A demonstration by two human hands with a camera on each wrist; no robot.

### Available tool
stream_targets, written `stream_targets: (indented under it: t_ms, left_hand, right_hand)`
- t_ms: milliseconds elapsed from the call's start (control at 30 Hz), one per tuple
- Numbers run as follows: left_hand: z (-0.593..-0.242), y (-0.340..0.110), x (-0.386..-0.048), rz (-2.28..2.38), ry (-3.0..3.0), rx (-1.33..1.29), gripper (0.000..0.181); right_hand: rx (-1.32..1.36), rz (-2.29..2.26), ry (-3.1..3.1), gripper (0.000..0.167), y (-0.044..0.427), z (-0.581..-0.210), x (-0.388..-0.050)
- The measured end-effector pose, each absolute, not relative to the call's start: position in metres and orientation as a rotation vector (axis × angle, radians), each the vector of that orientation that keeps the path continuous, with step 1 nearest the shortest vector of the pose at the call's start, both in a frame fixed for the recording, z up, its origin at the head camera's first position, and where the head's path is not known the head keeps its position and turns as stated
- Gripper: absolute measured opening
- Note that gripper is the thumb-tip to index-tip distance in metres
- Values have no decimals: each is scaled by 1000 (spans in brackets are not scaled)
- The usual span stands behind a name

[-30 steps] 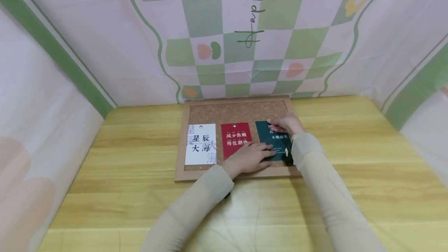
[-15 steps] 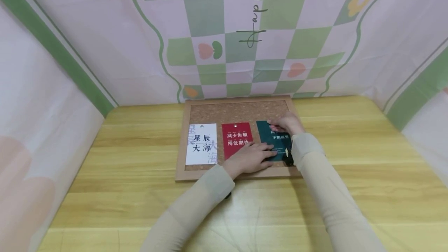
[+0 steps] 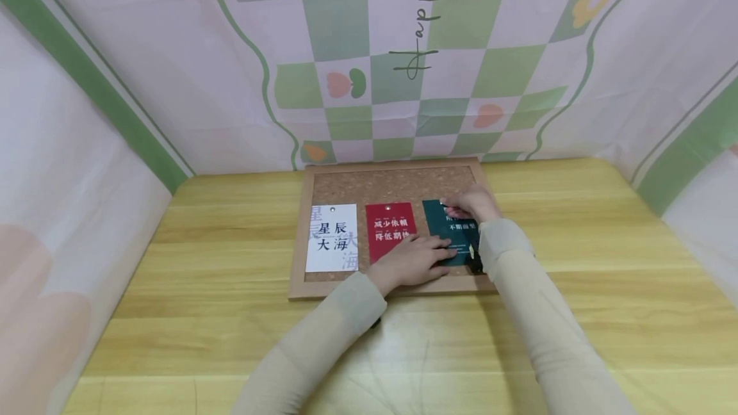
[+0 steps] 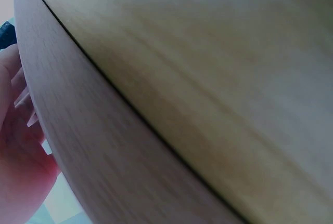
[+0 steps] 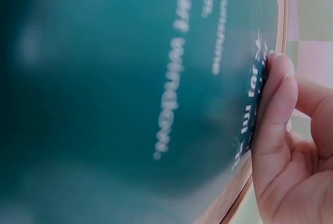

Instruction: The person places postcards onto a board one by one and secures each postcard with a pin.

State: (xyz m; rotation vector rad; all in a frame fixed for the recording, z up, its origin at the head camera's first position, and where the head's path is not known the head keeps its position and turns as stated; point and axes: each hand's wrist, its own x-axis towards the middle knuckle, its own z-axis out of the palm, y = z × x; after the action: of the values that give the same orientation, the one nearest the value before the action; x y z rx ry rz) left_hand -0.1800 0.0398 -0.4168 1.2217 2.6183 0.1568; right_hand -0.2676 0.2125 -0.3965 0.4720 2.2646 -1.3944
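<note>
Across the lower part of a dark green card [image 3: 435,219] lies my left hand [image 3: 410,261], its fingers spread and fairly straight, palm partly over a red card [image 3: 389,226]. At the top edge of the green card, my right hand [image 3: 474,202] has curled fingers, with a small bright pin head at the fingertips, mostly hidden. The right wrist view shows those fingers [image 5: 276,99] against the card's printed face [image 5: 104,89]. A white card [image 3: 331,258] is fixed at its top by a silver pin [image 3: 332,209]. All lie on a framed cork board [image 3: 392,181].
The board's wooden frame [image 3: 323,291] sits on a yellow wood-grain table [image 3: 213,312], its far edge near a checkered cloth backdrop [image 3: 398,107]. Cloth walls also rise at the left and right. A black wrist device [image 3: 475,261] is beside the right cuff.
Both hands stay in nearly the same places. A small bright spot now shows at the right fingertips. The view has shifted very slightly.
</note>
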Motion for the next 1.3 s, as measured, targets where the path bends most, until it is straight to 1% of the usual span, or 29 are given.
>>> stream_targets:
  t_ms: [300, 933, 1167, 1267, 1300]
  left_hand:
    - [-417, 39, -180, 172, 2620, 1212, 47]
    - [-418, 38, -180, 176, 2624, 1224, 46]
    - [-418, 38, -181, 185, 2616, 1226, 47]
    - [-419, 39, -182, 195, 2609, 1226, 47]
    - [-419, 40, -182, 197, 2606, 1226, 47]
  right_hand:
    - [448, -1381, 2297, 18, 211, -395, -267]
    - [421, -1400, 2270, 19, 212, -397, -267]
    - [326, -1623, 2095, 15, 226, -405, -268]
    - [328, -1772, 1943, 13, 234, -408, -267]
    - [337, -1808, 1900, 15, 236, -408, -267]
